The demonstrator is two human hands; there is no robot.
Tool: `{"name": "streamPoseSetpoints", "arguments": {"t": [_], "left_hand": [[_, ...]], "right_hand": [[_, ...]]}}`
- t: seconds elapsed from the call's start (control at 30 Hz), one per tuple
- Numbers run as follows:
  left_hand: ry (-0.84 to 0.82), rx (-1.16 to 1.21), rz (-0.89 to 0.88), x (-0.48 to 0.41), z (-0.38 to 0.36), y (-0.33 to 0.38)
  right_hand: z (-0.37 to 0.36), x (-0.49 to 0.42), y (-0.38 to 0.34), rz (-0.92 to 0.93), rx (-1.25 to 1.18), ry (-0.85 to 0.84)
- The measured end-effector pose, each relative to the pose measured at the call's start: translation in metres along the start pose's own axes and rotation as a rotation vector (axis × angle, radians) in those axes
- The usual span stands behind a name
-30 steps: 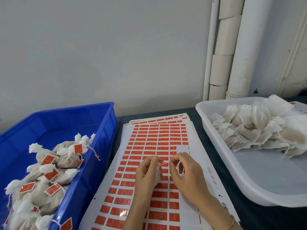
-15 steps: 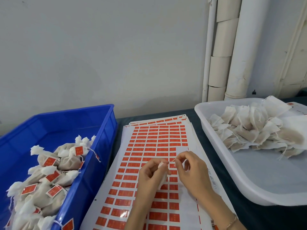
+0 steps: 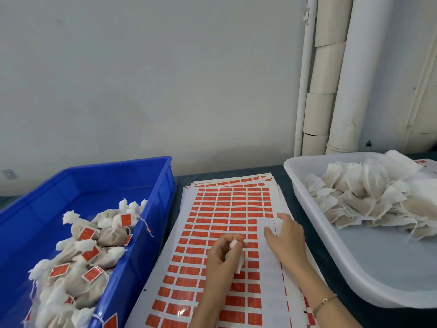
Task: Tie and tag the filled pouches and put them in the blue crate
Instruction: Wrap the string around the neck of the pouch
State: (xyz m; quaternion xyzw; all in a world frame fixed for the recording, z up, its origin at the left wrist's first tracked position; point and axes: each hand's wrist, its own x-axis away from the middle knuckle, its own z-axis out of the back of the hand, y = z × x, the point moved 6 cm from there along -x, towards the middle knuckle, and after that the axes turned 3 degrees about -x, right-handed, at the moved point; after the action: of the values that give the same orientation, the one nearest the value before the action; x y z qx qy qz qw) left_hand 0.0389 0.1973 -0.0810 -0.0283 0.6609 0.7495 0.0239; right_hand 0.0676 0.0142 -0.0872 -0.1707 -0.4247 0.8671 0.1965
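Pinching the neck of the pouch (image 3: 238,263) in my left hand (image 3: 221,255), fingers curled round it above the label sheet (image 3: 227,209), I lay my right hand (image 3: 286,240) open and flat on the bare white backing where the labels are already gone. Its straight fingers reach for the nearest red-orange label. To do this well, I judge that I should lift one corner with a fingertip and peel slowly so the glossy paper does not crease. I should hold the string end steady with my left hand, then fold the label over it squarely. The sheet is slick and stiff, with its small rectangles in tidy rows, and it lies on a loose stack of more sheets on the dark desk (image 3: 212,175). The pouch is thin, soft, papery mesh, and its gathered top crumples into a tuft. The blue crate (image 3: 151,176) is hard, smooth plastic and holds plump tagged pouches (image 3: 94,242). To my right, untied flat pouches (image 3: 369,200) are heaped in the white tray (image 3: 354,268)
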Motion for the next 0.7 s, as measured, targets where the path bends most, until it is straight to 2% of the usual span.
{"name": "streamPoseSetpoints", "arguments": {"t": [0.13,0.27,0.37,0.47,0.6,0.7], "left_hand": [[0.004,0.021,-0.005,0.001,0.000,0.000],[0.023,0.014,-0.024,0.005,-0.001,0.002],[0.056,-0.001,0.047,0.005,-0.004,0.001],[0.084,-0.121,0.075,-0.001,-0.005,0.012],[0.114,-0.205,-0.015,-0.015,-0.004,0.040],[0.058,-0.312,-0.089,-0.025,-0.016,0.054]], "right_hand": [[0.008,-0.010,-0.004,0.002,-0.266,0.105],[0.011,-0.020,-0.007,-0.076,-0.516,0.024],[0.011,-0.027,-0.007,-0.112,-0.490,-0.063],[0.014,-0.026,-0.006,-0.117,-0.463,-0.142],[0.023,-0.017,0.002,-0.176,-0.483,-0.280],[0.032,-0.006,0.006,-0.167,-0.484,-0.321]]}}
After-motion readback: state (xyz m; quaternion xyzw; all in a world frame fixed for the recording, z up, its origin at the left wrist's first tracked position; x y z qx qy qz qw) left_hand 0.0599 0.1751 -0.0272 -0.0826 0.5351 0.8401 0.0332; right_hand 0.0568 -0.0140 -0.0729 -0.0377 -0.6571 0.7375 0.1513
